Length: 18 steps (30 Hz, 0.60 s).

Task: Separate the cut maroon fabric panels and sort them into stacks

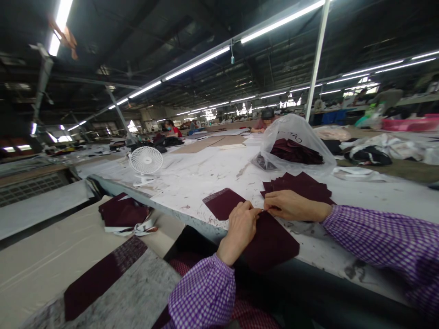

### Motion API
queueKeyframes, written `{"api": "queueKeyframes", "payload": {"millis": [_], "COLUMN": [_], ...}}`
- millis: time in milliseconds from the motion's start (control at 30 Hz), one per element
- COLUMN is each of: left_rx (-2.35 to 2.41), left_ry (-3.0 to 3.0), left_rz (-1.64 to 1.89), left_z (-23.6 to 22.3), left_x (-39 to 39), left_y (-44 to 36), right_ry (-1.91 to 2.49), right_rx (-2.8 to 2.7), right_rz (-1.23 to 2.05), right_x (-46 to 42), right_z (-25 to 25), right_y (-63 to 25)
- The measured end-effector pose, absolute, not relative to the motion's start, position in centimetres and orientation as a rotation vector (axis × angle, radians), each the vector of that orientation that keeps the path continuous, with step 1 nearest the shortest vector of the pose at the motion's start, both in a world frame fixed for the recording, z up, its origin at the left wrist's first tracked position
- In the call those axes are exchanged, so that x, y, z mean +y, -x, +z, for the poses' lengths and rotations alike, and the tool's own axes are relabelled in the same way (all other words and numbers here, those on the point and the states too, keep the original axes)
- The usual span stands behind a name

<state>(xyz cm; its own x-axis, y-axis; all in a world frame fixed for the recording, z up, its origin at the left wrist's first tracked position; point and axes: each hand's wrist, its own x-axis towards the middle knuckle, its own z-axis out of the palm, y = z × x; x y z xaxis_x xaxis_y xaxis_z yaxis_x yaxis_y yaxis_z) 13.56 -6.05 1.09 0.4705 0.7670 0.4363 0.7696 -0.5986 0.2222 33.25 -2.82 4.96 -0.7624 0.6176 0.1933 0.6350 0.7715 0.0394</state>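
A dark maroon fabric piece (274, 242) hangs partly over the table's front edge. At its upper edge, my left hand (240, 228) is closed in a pinch. My right hand (290, 205) pinches the same edge close beside it, and the fingertips of both hands nearly meet. What lies right between the fingertips is too small to make out. Behind my left hand lies another maroon piece (222, 203) with a greyish band along its far edge. A fanned pile of maroon pieces (298, 185) sits just beyond my right hand.
A clear plastic bag (298, 125) with maroon pieces inside stands behind the pile. A small white fan (146, 161) stands at the left table edge. Lower left are a maroon bundle (123, 211) and a long maroon strip (103, 278) on a grey surface. Other people sit farther back.
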Motion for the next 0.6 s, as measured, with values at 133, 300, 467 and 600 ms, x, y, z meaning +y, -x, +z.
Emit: {"api": "queueKeyframes", "payload": {"millis": [133, 300, 467, 600], "left_rx": [-1.374, -1.339, -1.342, -1.344], "left_ry": [2.722, 2.741, 2.696, 2.69], "left_rz": [-0.743, -0.602, -0.572, -0.585], "left_z": [1.3, 1.8, 1.8, 1.9], "left_x": [-6.2, -6.3, -6.5, -6.5], "left_y": [-13.4, -13.2, -13.6, -13.6], "right_ry": [0.84, 0.776, 0.951, 0.979], "right_rx": [-2.879, -2.885, -2.765, -2.713], "right_rz": [-0.484, -0.705, -0.439, -0.037], "right_x": [-3.2, -4.0, -4.9, -5.8], "right_z": [4.0, 3.6, 4.6, 4.7], "right_y": [-33.1, -33.5, -33.6, -32.3]}}
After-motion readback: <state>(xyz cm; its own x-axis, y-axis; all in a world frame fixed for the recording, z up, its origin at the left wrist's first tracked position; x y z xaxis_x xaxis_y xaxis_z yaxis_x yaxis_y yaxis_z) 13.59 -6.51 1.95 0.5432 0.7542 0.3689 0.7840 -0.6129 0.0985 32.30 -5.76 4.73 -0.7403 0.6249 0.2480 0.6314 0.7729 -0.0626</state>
